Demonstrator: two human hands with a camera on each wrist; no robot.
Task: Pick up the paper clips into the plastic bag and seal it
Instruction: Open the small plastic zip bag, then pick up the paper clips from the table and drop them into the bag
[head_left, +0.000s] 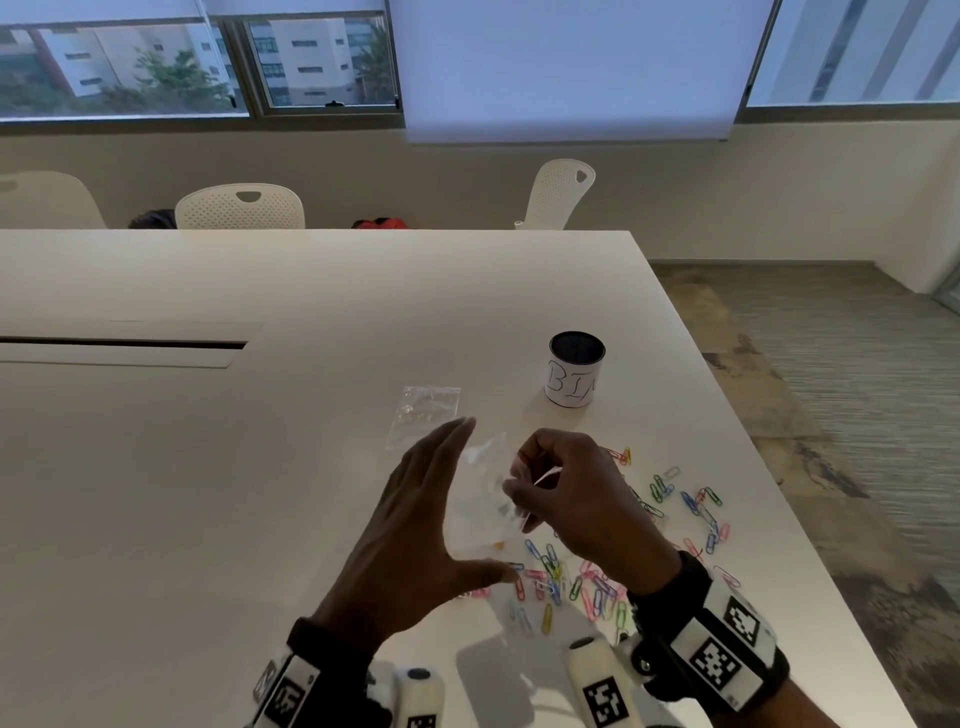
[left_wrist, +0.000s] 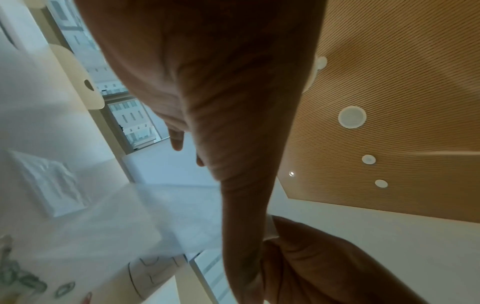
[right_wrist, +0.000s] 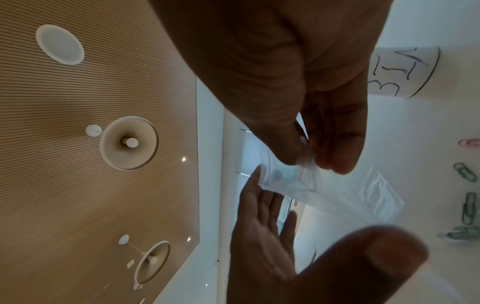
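Note:
A small clear plastic bag (head_left: 470, 530) hangs above the table between my hands. My right hand (head_left: 519, 493) pinches its top edge between thumb and fingertips (right_wrist: 337, 162); in the right wrist view the bag (right_wrist: 358, 197) trails away from that pinch. My left hand (head_left: 485, 499) is spread flat beside the bag, fingers straight, and one fingertip (right_wrist: 255, 172) touches the bag's edge. Several coloured paper clips (head_left: 566, 579) lie scattered on the white table (head_left: 208, 467) under and to the right of my hands, with more clips (head_left: 698, 506) further right.
A second clear bag (head_left: 423, 415) lies flat on the table beyond my left hand, also seen as a bag (left_wrist: 49, 185) in the left wrist view. A can labelled BIN (head_left: 575, 371) stands behind the clips. The table's right edge (head_left: 769, 467) runs close to the clips.

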